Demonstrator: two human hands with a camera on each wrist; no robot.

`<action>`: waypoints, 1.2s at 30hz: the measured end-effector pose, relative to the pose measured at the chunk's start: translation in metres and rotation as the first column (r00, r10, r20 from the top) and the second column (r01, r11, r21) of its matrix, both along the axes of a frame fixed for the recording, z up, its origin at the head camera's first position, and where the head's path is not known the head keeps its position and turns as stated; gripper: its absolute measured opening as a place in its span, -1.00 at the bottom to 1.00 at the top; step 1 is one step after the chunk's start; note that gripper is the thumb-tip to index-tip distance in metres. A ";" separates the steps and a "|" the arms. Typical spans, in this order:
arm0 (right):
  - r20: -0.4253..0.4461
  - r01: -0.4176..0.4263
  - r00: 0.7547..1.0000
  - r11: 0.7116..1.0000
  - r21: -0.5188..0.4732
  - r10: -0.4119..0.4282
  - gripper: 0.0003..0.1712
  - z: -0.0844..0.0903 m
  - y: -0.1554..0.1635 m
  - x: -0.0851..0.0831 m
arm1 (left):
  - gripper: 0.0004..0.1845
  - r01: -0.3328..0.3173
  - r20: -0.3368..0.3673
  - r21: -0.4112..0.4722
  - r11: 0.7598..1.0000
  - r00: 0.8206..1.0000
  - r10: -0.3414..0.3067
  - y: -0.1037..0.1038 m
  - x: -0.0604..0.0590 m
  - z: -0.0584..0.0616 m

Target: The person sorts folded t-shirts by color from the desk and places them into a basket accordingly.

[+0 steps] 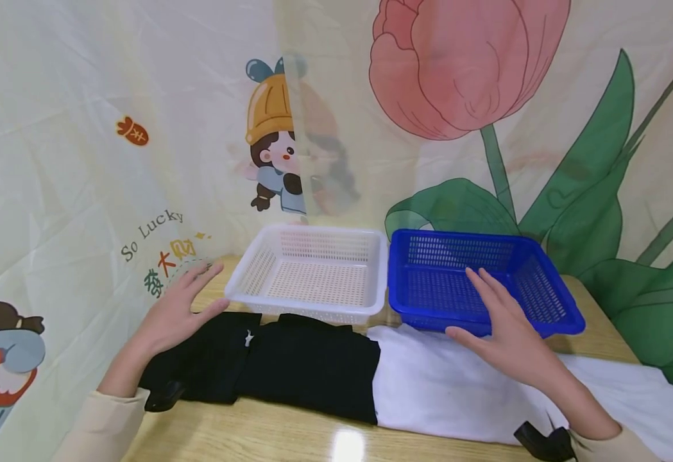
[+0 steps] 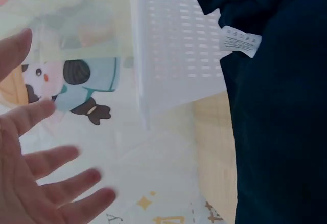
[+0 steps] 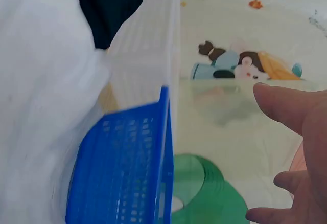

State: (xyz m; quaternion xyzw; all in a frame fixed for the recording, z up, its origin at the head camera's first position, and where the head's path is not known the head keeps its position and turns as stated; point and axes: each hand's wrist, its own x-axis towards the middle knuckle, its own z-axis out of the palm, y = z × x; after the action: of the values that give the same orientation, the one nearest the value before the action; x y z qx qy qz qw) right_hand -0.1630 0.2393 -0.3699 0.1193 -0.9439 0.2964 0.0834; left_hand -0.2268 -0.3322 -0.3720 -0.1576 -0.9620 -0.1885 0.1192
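Note:
A folded black garment (image 1: 290, 366) lies on the wooden table, with a white label (image 2: 240, 41) showing. Beside it on the right lies a white garment (image 1: 457, 391). My left hand (image 1: 181, 307) hovers with straight spread fingers just over the black garment's left end, holding nothing. My right hand (image 1: 500, 327) hovers with flat fingers above the white garment, at the front rim of the blue basket (image 1: 550, 321). A white basket (image 1: 238, 292) stands left of the blue one, behind the black garment. Both baskets are empty.
A printed cloth backdrop (image 1: 82, 160) with cartoon figures and a pink tulip closes in the back and left side. The table's front edge (image 1: 290, 443) shows bare wood below the garments. The baskets stand side by side, touching.

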 end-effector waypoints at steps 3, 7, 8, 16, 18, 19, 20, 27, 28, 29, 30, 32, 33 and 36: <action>0.016 -0.054 0.998 0.995 -0.081 0.056 0.18 0.005 -0.012 0.002 | -0.25 0.044 0.063 0.092 0.995 0.997 -0.050 -0.002 0.003 0.002; 0.094 -0.097 0.988 0.972 -0.214 0.120 0.08 0.006 -0.023 0.002 | -0.32 0.079 0.163 0.180 0.980 0.980 -0.109 -0.003 0.007 0.001; 0.121 -0.101 0.984 0.964 -0.245 0.134 0.06 0.006 -0.026 0.003 | -0.32 0.080 0.194 0.195 0.977 0.974 -0.118 -0.003 0.008 0.001; 0.378 -0.042 0.887 0.861 -0.507 0.266 -0.04 -0.011 -0.043 0.002 | -0.24 0.002 0.474 0.376 0.927 0.859 -0.194 0.001 0.012 -0.010; 0.416 -0.016 0.857 0.822 -0.569 0.304 -0.04 -0.018 -0.049 0.002 | -0.24 -0.024 0.519 0.419 0.908 0.827 -0.218 0.003 0.011 -0.015; 0.429 -0.005 0.843 0.802 -0.597 0.325 -0.03 -0.022 -0.052 0.002 | -0.24 -0.037 0.540 0.440 0.897 0.809 -0.232 0.004 0.011 -0.018; 0.443 0.008 0.830 0.787 -0.617 0.339 -0.03 -0.026 -0.055 0.001 | -0.24 -0.050 0.558 0.457 0.888 0.794 -0.242 0.005 0.011 -0.021; 0.509 0.085 0.736 0.685 -0.723 0.446 -0.02 -0.048 -0.076 -0.003 | -0.18 -0.136 0.645 0.516 0.846 0.711 -0.280 0.010 0.008 -0.037; 0.516 0.095 0.724 0.676 -0.731 0.457 -0.03 -0.050 -0.078 -0.004 | -0.17 -0.148 0.655 0.525 0.838 0.699 -0.286 0.011 0.008 -0.038; 0.521 0.102 0.713 0.666 -0.739 0.469 -0.03 -0.052 -0.081 -0.004 | -0.17 -0.159 0.664 0.533 0.831 0.688 -0.294 0.011 0.007 -0.039; 0.525 0.108 0.703 0.657 -0.746 0.481 -0.02 -0.053 -0.083 -0.005 | -0.17 -0.171 0.672 0.543 0.822 0.675 -0.304 0.012 0.006 -0.040; 0.536 0.128 0.680 0.638 -0.759 0.500 -0.02 -0.057 -0.088 -0.006 | -0.18 -0.187 0.687 0.557 0.809 0.652 -0.322 0.013 0.005 -0.042; 0.541 0.141 0.669 0.628 -0.765 0.509 -0.01 -0.059 -0.090 -0.006 | -0.18 -0.195 0.693 0.562 0.804 0.641 -0.330 0.014 0.004 -0.043; 0.562 0.181 0.647 0.612 -0.770 0.516 0.03 -0.065 -0.097 -0.008 | -0.18 -0.220 0.712 0.564 0.796 0.619 -0.333 0.016 0.003 -0.046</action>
State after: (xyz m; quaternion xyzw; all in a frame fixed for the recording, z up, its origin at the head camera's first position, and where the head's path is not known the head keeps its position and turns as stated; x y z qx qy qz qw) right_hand -0.1708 0.1425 -0.4349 0.0377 -0.6500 0.6982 -0.2975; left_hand -0.2242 -0.3157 -0.4175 -0.0449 -0.7966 -0.5367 -0.2747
